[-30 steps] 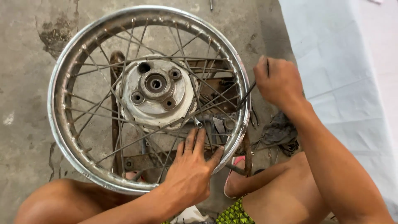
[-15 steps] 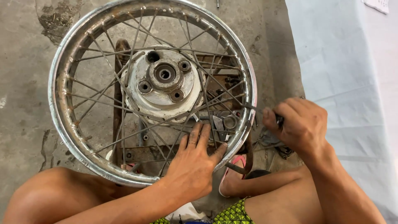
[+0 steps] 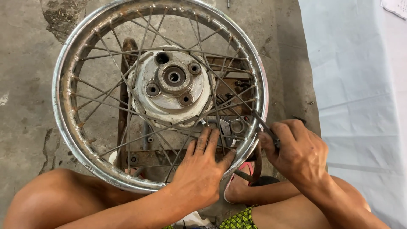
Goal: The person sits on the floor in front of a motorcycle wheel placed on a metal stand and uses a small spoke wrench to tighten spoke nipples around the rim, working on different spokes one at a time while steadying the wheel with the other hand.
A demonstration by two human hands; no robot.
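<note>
Spoked wheel [image 3: 85, 55] lies flat on a rusty metal stand [image 3: 127, 106] over bare concrete floor [image 3: 25, 85], white hub [image 3: 171, 87] up, between the person's knees. Left hand [image 3: 201, 169] rests spread and flat on the spokes [image 3: 169, 140] by the near rim, fingers splayed, holding nothing. Right hand [image 3: 296, 152] sits just outside the rim on the right, fingers pinched around a thin dark tool [image 3: 265, 125] angled up toward the rim. Ring spanner [image 3: 235, 126] lies on the stand under the spokes. White sheet [image 3: 360, 85] covers ground at right.
</note>
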